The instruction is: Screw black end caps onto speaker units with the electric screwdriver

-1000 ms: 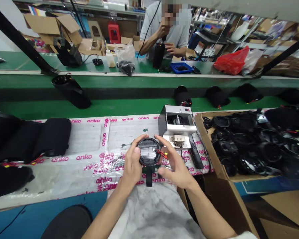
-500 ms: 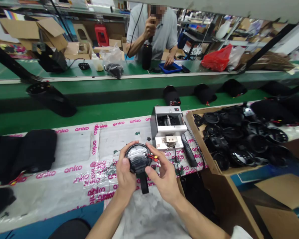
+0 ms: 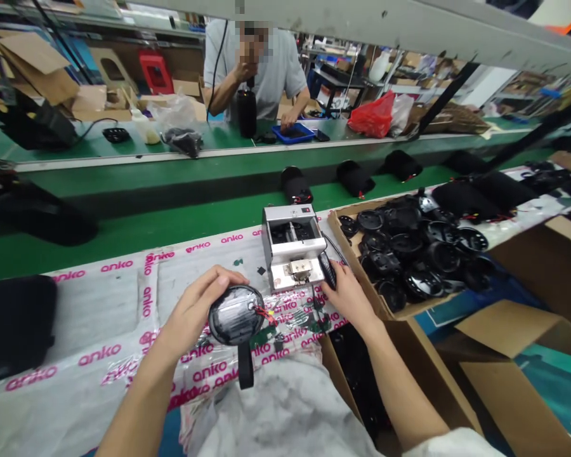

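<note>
My left hand (image 3: 194,312) is closed round a round black speaker part (image 3: 236,315) with red wires at its right edge and a black strap hanging below it. It is held just above the plastic-covered bench. My right hand (image 3: 346,296) has reached to the right and its fingers rest on a black electric screwdriver (image 3: 328,271) lying beside a small silver screw-feeder box (image 3: 292,246). Whether the fingers have closed round the tool is unclear.
A cardboard box (image 3: 356,266) filled with several black round parts stands to the right. A green conveyor (image 3: 171,219) carries black cylindrical speakers. Across it another person holds a black cylinder near a blue tray (image 3: 292,132). Black fabric shapes lie at the left.
My right hand let go of the round part and moved right to the screwdriver. My left hand now holds the part alone, lower and further left. The view swung to the right.
</note>
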`<state>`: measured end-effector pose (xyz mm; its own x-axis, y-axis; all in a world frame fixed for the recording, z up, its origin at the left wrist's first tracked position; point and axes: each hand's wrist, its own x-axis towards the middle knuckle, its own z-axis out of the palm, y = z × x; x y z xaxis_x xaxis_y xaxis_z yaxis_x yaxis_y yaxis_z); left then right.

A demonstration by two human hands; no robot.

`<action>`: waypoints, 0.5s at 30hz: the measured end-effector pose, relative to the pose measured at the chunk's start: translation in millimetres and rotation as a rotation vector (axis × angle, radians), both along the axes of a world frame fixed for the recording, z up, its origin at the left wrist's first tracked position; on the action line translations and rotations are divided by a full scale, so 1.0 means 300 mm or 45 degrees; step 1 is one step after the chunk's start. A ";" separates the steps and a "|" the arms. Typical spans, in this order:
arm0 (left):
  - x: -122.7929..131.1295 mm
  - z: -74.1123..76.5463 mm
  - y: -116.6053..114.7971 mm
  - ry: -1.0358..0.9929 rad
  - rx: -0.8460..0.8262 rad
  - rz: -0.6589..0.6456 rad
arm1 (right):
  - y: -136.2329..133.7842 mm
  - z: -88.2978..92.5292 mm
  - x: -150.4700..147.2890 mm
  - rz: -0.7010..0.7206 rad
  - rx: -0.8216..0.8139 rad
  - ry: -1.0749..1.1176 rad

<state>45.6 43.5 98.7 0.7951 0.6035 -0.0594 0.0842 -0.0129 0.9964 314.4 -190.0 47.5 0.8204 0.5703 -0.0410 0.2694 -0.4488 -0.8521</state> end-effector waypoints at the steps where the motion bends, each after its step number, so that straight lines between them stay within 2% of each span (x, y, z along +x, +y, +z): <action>1: 0.015 0.008 0.012 -0.005 0.019 -0.071 | -0.001 -0.014 0.011 0.003 -0.005 0.029; 4: 0.043 0.019 0.030 -0.024 -0.038 -0.292 | -0.039 0.015 0.043 0.091 0.048 0.194; 7: 0.054 0.013 0.024 -0.039 -0.152 -0.445 | -0.095 0.115 0.053 0.154 0.216 0.331; 9: 0.065 0.009 0.014 -0.052 -0.175 -0.492 | -0.105 0.182 0.030 0.134 0.438 0.363; 11: 0.082 0.011 0.005 -0.075 -0.188 -0.524 | -0.082 0.232 -0.016 0.149 0.745 0.476; 13: 0.099 0.013 0.000 -0.095 -0.223 -0.552 | -0.042 0.271 -0.071 0.317 1.024 0.719; 15: 0.110 0.013 0.000 -0.105 -0.261 -0.577 | -0.004 0.316 -0.115 0.568 1.150 0.912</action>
<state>78.8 43.4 102.7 0.9815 0.1793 -0.0665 0.0364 0.1665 0.9854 279.9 -191.2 142.2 0.5018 0.8514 0.1530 -0.4068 0.3884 -0.8268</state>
